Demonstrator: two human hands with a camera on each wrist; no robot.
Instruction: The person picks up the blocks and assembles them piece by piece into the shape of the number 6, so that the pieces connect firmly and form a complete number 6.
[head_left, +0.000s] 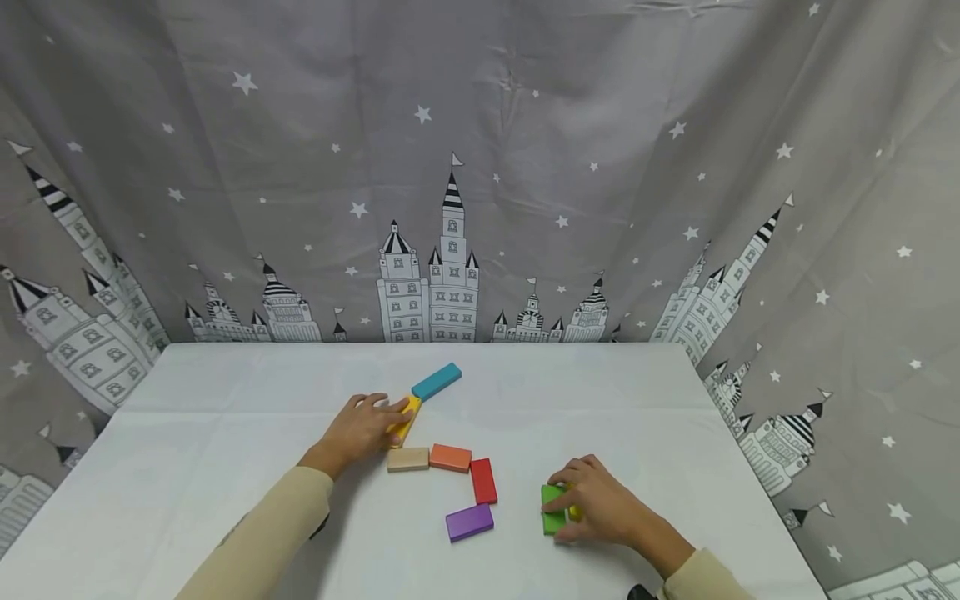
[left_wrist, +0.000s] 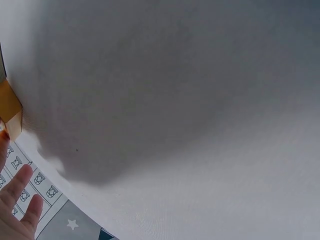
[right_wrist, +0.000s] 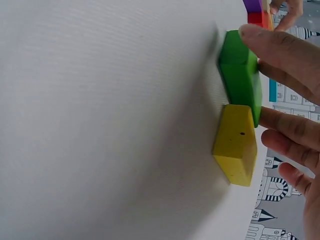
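Observation:
My left hand (head_left: 360, 432) pinches a golden-yellow block (head_left: 408, 410) between thumb and fingers, with one end close to a blue block (head_left: 437, 381) and the other near a beige block (head_left: 408, 460). Only a corner of that golden block (left_wrist: 9, 105) shows in the left wrist view. On the right, my right hand (head_left: 606, 510) grips a green block (head_left: 553, 525), thumb on its near side and fingers beyond it. Right beside the green block stands a bright yellow block (right_wrist: 236, 142), mostly hidden under the hand in the head view.
From the beige block, an orange block (head_left: 450, 457), a red block (head_left: 483, 481) and a purple block (head_left: 469, 522) continue in a curved row on the white table (head_left: 187, 483). A grey curtain (head_left: 570, 100) with printed castles and stars hangs behind the table and along its sides.

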